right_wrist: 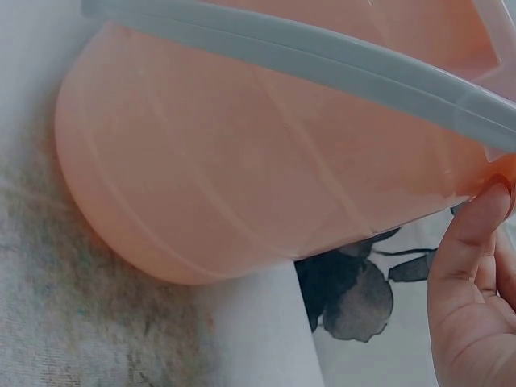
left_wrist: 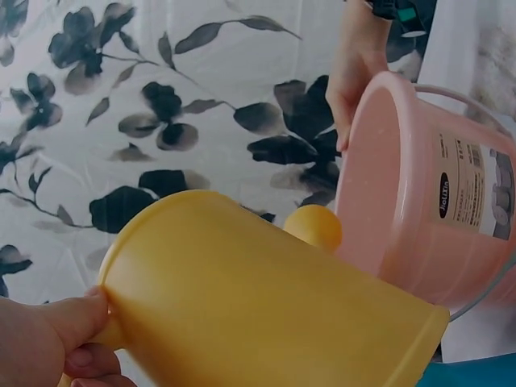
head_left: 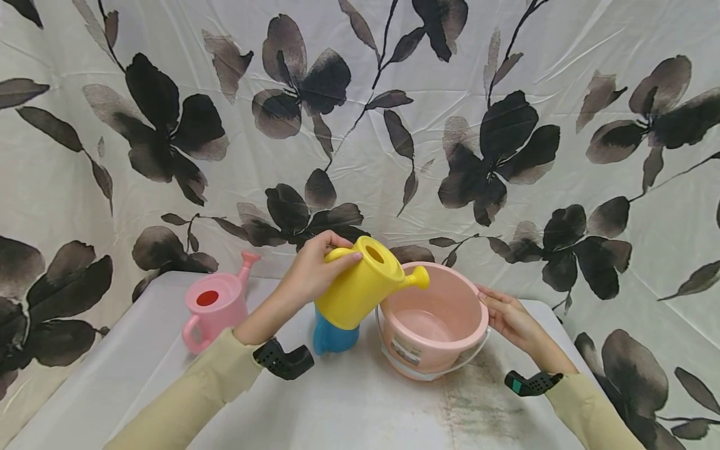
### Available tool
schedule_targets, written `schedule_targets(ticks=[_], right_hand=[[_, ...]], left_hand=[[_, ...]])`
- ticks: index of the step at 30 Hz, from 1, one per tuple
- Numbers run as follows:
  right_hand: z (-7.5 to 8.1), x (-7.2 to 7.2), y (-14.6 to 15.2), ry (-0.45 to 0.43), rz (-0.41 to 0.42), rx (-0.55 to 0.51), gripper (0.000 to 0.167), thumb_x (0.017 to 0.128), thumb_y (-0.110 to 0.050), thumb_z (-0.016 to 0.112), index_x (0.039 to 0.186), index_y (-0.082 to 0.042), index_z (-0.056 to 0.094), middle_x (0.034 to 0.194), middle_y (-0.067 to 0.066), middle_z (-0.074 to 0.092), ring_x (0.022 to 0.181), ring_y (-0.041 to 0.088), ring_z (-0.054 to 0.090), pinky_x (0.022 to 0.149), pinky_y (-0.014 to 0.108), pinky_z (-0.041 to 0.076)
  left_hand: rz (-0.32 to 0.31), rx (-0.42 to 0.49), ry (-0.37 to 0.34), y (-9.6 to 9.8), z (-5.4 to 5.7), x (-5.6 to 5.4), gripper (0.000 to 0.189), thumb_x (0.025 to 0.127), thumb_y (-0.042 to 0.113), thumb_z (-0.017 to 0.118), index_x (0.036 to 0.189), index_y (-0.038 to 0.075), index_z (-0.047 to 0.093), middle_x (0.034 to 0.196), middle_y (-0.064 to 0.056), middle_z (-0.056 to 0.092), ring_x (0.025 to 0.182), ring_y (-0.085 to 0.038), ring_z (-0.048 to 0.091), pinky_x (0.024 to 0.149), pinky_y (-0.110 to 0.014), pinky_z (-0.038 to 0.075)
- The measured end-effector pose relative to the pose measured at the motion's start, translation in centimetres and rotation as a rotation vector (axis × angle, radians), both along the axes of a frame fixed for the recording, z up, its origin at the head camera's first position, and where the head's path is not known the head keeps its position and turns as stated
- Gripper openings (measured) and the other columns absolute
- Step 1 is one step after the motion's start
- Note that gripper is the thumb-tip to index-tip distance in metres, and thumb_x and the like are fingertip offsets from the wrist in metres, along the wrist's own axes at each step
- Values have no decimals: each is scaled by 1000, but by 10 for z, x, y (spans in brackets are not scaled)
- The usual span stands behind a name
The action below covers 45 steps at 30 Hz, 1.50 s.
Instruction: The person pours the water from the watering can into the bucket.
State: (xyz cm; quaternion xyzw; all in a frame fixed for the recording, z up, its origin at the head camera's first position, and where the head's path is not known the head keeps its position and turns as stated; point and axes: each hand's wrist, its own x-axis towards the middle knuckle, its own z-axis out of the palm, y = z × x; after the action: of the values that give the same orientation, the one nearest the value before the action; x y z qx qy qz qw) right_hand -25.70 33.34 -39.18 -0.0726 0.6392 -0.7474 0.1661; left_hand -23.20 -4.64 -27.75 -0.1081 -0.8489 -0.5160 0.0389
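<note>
A yellow watering can (head_left: pixel 365 287) is held up by its handle in my left hand (head_left: pixel 317 269). It leans to the right, and its spout hangs over the left part of the pink bucket's (head_left: pixel 430 369) opening. In the left wrist view the thumb presses against the can's upper edge. My right hand (head_left: pixel 514 319) touches the outside of the bucket's right rim with fairly straight fingers; none show inside the bucket. In the right wrist view the thumb (right_wrist: pixel 472 234) meets the bucket just below the rim.
A blue watering can (head_left: pixel 337 334) stands beneath the yellow one, partly hidden by it. Farther left is a pink watering can (head_left: pixel 219 306) with a raised spout. The bucket's pale carrying handle (head_left: pixel 475 353) hangs down in front. White cloth (head_left: pixel 315 406) covers the table; a floral sheet (head_left: pixel 394 125) hangs behind.
</note>
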Motion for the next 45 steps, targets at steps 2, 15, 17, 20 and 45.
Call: schedule_targets(ticks=[2,15,17,20,45], right_hand=[[0,0,0,1,-1,0,67,103,-16,41,148,13,-1,111,-18,65,106,-1,62,88,19,52],[1,-1,0,-9,-23,27,68,103,-17,43,148,12,1,108,-19,64,104,-2,62,88,18,51],[1,-1,-1,-8,-25,24,69,103,-17,43,148,12,1,108,-18,64,104,-2,62,88,18,52],[1,-1,-1,-7,-25,24,69,103,-17,44,148,12,1,108,-18,65,104,-1,63,88,18,52],[2,5,-9,-15,-47,6,64,104,-16,40,148,13,4,109,-15,67,102,0,64,85,19,52]], left_hand=[[-5,-7,4,1,1,-1,30,90,24,67,109,4,57,106,-13,63,86,-22,63,76,-31,55],[-15,-44,1,11,8,-10,31,90,27,68,111,6,58,110,-12,63,89,-23,63,77,-31,54],[-11,-56,-5,13,8,-11,31,90,27,67,112,6,57,110,-12,62,90,-23,63,78,-31,54],[-13,-73,-16,15,9,-12,32,91,27,67,113,6,57,111,-12,62,91,-23,62,79,-31,54],[-32,-140,-52,13,14,-24,39,90,33,67,118,7,58,114,-11,63,96,-23,62,84,-33,54]])
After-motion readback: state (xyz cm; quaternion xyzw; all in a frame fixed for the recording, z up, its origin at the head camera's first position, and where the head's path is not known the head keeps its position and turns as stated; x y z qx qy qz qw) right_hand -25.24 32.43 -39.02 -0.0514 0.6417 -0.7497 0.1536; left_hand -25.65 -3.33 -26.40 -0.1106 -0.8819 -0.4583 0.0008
